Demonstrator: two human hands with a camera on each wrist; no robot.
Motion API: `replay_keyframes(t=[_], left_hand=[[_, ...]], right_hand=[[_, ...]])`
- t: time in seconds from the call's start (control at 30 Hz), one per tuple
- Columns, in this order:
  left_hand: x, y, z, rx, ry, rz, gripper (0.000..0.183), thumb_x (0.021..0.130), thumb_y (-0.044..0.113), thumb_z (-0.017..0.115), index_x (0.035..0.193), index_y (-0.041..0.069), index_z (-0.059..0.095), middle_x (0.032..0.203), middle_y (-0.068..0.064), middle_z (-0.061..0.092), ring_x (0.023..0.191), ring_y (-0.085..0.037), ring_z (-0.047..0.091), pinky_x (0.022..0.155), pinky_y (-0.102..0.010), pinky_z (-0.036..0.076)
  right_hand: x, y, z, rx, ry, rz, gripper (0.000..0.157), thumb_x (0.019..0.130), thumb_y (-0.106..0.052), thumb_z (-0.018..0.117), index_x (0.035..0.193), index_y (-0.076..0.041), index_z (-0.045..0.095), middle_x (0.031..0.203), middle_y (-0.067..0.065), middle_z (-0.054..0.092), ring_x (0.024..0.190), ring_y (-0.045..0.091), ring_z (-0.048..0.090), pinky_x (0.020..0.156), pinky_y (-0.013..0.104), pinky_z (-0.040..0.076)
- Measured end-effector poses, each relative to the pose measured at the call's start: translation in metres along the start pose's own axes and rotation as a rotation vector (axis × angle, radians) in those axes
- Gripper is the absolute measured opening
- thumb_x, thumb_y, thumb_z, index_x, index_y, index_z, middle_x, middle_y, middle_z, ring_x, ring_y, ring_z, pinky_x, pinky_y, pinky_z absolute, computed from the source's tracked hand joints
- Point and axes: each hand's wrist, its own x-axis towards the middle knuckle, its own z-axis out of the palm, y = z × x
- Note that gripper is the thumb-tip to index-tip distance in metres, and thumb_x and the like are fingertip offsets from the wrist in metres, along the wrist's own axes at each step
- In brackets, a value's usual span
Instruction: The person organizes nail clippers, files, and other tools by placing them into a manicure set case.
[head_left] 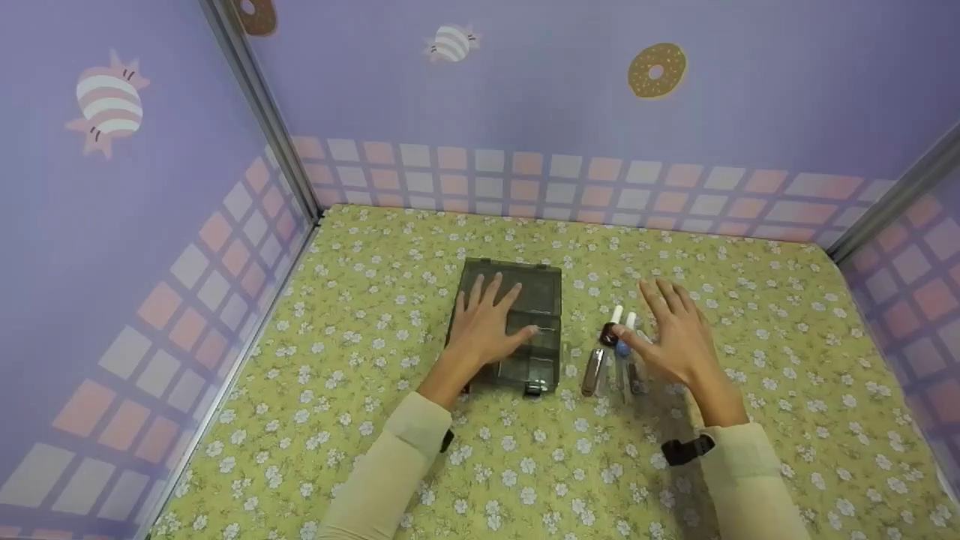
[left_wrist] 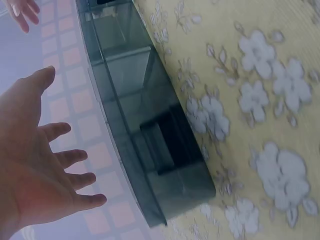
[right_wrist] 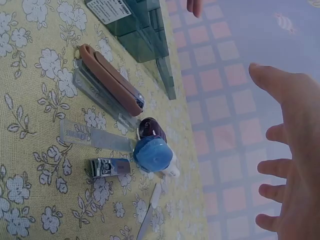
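A dark translucent compartment box (head_left: 538,289) lies on the table with its lid down; its black latch (left_wrist: 167,142) shows in the left wrist view. My left hand (head_left: 484,326) hovers over the box, fingers spread and holding nothing. Over the small items to the right, my right hand (head_left: 679,345) is held with fingers extended and nothing in it. Beneath and beside it are a dark nail polish bottle (right_wrist: 150,127), a blue bottle (right_wrist: 152,154), a large brown nail clipper (right_wrist: 111,77), a small nail clipper (right_wrist: 111,166), a clear flat strip (right_wrist: 92,137) and a slim metal tool (right_wrist: 149,212).
A floral cloth (head_left: 360,450) covers the table. Patterned panels (head_left: 555,105) stand at the back and both sides, with metal posts (head_left: 262,105) at the corners. A white label (right_wrist: 109,10) is stuck to the box.
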Motion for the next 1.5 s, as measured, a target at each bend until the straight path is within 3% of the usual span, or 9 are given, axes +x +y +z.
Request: replay_keyframes(t=[0.23,0.43,0.67,0.83,1.1,1.27,1.5], left_hand=[[-0.003,-0.020,-0.009,-0.062,0.012,-0.040,0.084,0.102,0.070,0.054,0.170,0.029,0.027,0.177,-0.010,0.016,0.162,-0.038,0.009,0.126,-0.065,0.020],[-0.013,-0.045,-0.015,-0.118,0.027,-0.047,0.077,0.106,0.055,0.060,0.170,0.026,0.029,0.175,-0.014,0.019,0.160,-0.040,0.018,0.123,-0.066,0.027],[-0.024,-0.073,-0.014,-0.311,0.030,-0.056,0.076,0.107,0.041,0.064,0.169,0.015,0.029,0.171,-0.021,0.026,0.157,-0.042,0.027,0.120,-0.065,0.033],[-0.031,-0.086,-0.010,-0.406,0.020,-0.102,0.078,0.108,0.035,0.065,0.170,0.011,0.025,0.170,-0.023,0.027,0.153,-0.045,0.034,0.116,-0.067,0.037],[-0.030,-0.097,-0.008,-0.608,-0.057,-0.148,0.078,0.106,0.023,0.067,0.169,0.005,0.023,0.167,-0.020,0.036,0.150,-0.040,0.042,0.117,-0.060,0.040],[-0.036,-0.104,-0.010,-0.734,-0.125,-0.191,0.075,0.105,0.014,0.066,0.167,0.002,0.026,0.163,-0.019,0.042,0.147,-0.039,0.044,0.114,-0.057,0.044],[-0.039,-0.109,-0.009,-0.959,-0.212,-0.150,0.064,0.106,0.002,0.059,0.164,-0.001,0.033,0.163,-0.024,0.040,0.147,-0.042,0.044,0.107,-0.053,0.051]], right_hand=[[0.000,0.009,0.007,0.150,-0.037,0.043,0.091,0.102,-0.060,0.063,0.170,-0.012,0.027,0.170,0.028,0.024,0.154,0.055,0.020,0.113,0.083,0.021],[-0.003,0.017,0.023,0.306,-0.043,0.092,0.088,0.102,-0.059,0.065,0.165,-0.006,0.036,0.152,0.030,0.047,0.136,0.053,0.048,0.103,0.074,0.043],[-0.004,0.023,0.046,0.358,0.018,0.128,0.071,0.102,-0.044,0.073,0.148,0.006,0.054,0.132,0.029,0.061,0.118,0.046,0.061,0.095,0.064,0.053],[-0.005,0.024,0.055,0.396,0.015,0.163,0.064,0.102,-0.039,0.074,0.144,0.007,0.057,0.130,0.027,0.063,0.114,0.043,0.064,0.093,0.060,0.055],[-0.004,0.026,0.065,0.460,0.012,0.218,0.043,0.102,-0.024,0.076,0.130,0.006,0.063,0.118,0.023,0.067,0.104,0.035,0.068,0.088,0.050,0.058],[-0.004,0.024,0.068,0.478,-0.015,0.231,0.039,0.102,-0.019,0.074,0.129,0.005,0.061,0.115,0.022,0.066,0.100,0.031,0.066,0.083,0.044,0.056],[0.001,0.021,0.067,0.483,-0.032,0.272,0.041,0.099,-0.010,0.069,0.134,0.008,0.058,0.118,0.024,0.065,0.102,0.034,0.066,0.083,0.045,0.056]])
